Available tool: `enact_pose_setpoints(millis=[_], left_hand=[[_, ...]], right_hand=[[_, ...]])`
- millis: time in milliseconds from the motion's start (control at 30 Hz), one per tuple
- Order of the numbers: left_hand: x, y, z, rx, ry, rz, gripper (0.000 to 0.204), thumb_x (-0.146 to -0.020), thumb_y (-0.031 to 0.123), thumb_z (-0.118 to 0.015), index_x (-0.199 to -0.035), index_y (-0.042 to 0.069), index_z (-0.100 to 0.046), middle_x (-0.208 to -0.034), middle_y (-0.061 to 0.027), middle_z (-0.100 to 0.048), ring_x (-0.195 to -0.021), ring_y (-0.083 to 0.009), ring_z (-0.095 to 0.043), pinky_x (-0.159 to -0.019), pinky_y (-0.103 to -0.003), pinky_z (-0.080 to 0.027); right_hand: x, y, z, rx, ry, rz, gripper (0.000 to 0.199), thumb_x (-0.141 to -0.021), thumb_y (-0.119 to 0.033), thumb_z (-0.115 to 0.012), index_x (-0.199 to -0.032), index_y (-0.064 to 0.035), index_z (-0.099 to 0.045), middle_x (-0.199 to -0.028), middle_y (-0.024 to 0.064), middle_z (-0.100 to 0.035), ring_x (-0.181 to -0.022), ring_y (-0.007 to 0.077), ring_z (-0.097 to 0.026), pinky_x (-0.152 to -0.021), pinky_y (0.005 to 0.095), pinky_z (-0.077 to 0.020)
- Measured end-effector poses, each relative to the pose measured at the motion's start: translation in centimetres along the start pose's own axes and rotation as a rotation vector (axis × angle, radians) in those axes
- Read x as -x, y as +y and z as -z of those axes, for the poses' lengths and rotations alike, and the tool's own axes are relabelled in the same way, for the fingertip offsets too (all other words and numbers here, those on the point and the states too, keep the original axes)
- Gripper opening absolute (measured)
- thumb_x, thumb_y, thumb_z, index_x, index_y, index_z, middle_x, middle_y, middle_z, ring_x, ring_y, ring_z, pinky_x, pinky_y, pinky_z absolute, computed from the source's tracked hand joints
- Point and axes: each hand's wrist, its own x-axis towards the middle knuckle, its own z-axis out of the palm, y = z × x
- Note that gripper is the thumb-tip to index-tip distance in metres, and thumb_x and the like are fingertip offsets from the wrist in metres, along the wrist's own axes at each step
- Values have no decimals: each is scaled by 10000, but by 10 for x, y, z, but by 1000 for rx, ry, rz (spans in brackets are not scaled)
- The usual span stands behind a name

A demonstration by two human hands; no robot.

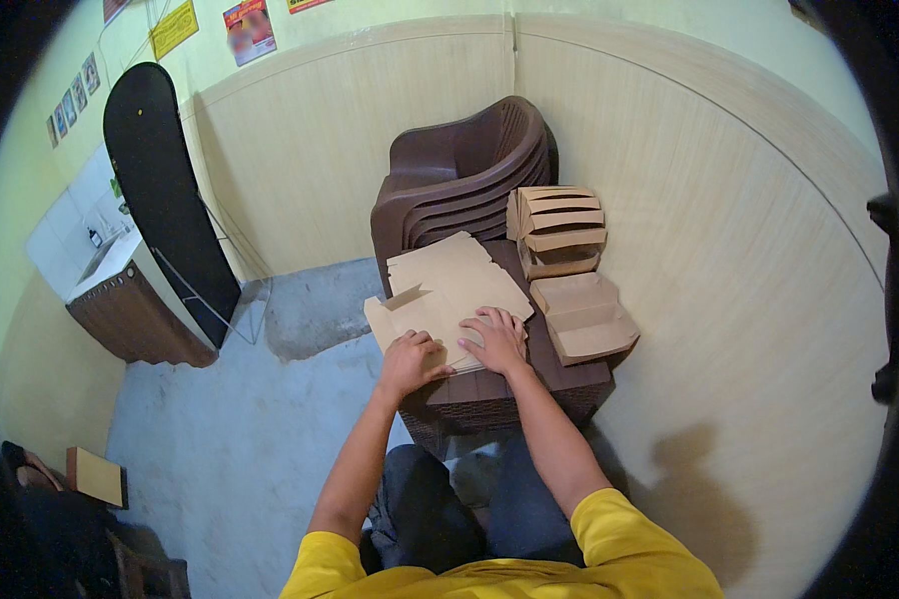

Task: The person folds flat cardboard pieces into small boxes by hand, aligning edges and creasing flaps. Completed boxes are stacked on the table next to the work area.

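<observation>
A flat brown cardboard box blank (440, 304) lies on top of a stack of similar sheets, on a dark brown woven-look table (569, 384). Its left side flap is partly folded up. My left hand (410, 363) is at the near left corner with fingers curled on the cardboard edge, the thumb pointing right. My right hand (496, 339) rests on the near right part of the blank, palm down, its fingers spread. The undersides of both hands are hidden.
Right of the sheets sit an opened folded carton (584, 329) and several nested cartons (557, 230). Stacked brown plastic chairs (459, 170) stand behind the table. At far left are a black ironing board (165, 190) leaning upright and a curtained washbasin counter (135, 309).
</observation>
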Motion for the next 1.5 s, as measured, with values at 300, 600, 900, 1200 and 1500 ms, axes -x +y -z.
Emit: enact_pose_setpoints(millis=[300, 600, 900, 1200, 1500], left_hand=[[-4, 2, 2, -143, -113, -38, 292, -963, 368, -720, -1015, 91, -797, -1058, -86, -732, -1011, -318, -695, -865, -468, -586], [-35, -29, -11, -4, -93, 177, 272, -1003, 314, -681, -1085, 72, -775, -1070, -155, -740, -1055, -380, -714, -905, -493, -573], [-22, -32, -15, 48, 100, 156, 185, -988, 303, -694, -1112, 174, -744, -1178, -58, -656, -1176, -318, -628, -961, -462, -547], [-4, -40, -21, 125, 152, 42, 261, -976, 278, -679, -1207, 193, -765, -1232, -86, -664, -1172, -341, -607, -1005, -491, -505], [-10, 29, -14, -27, -125, 354, 403, -897, 425, -809, -1197, 155, -801, -1216, -140, -675, -1206, -353, -620, -1029, -491, -538]], right_hand=[[-2, -1, 2, -35, -9, -30, 411, -924, -553, -765, -1277, -343, -771, -1458, 35, -579, -1431, 263, -448, -1176, 494, -283], [-2, -2, 3, -34, -41, -47, 429, -900, -544, -792, -1285, -355, -770, -1484, 35, -560, -1447, 259, -424, -1189, 496, -268], [-3, 0, -1, -33, -25, -36, 438, -886, -575, -793, -1271, -366, -778, -1478, 31, -571, -1447, 261, -429, -1195, 508, -267], [-13, 1, -6, 27, 24, -55, 415, -877, -525, -812, -1231, -309, -812, -1449, 39, -598, -1440, 255, -446, -1181, 506, -300], [-23, -20, -16, 92, 226, -271, 295, -851, -409, -864, -980, -159, -775, -1130, 44, -637, -1219, 269, -531, -1092, 483, -373]])
